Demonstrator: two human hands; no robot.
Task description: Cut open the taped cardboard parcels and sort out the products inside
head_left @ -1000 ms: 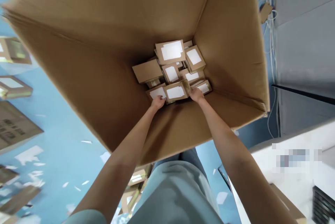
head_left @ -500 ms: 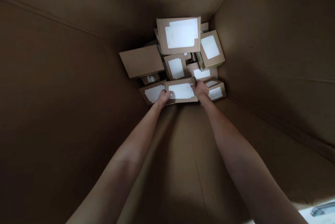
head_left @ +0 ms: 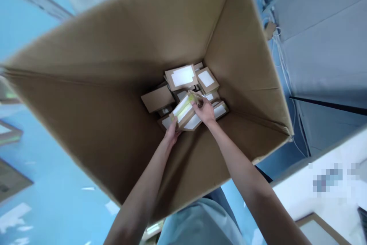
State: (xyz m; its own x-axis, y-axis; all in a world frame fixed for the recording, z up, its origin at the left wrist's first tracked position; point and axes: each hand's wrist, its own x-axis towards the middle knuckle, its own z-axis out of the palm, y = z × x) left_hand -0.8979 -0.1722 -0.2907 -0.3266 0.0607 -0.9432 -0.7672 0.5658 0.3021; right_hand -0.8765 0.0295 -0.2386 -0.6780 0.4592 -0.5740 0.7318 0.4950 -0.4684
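Inside a large, deep cardboard carton [head_left: 120,57], I hold a small cardboard box [head_left: 186,116] with a white label and yellow-green tape along it. The box is tilted. My left hand [head_left: 172,132] grips its near left end. My right hand [head_left: 206,111] is closed at its right end, the thumb toward the tape. Behind it on the carton's floor lie other small boxes, among them a white-labelled box [head_left: 182,76], another labelled box [head_left: 207,80] at the right, and a plain brown box [head_left: 157,98] at the left. The box in my hands partly hides the boxes under it.
The carton's tall walls surround my forearms. Outside, the blue floor [head_left: 69,168] has paper scraps and flat boxes at the left. White cables [head_left: 282,57] hang along a grey panel [head_left: 327,38] at the right. A white surface [head_left: 338,153] stands at the lower right.
My view has pulled back and up, so the carton's rim and the room now show. The held box has been lifted and turned, bringing its taped side into view.
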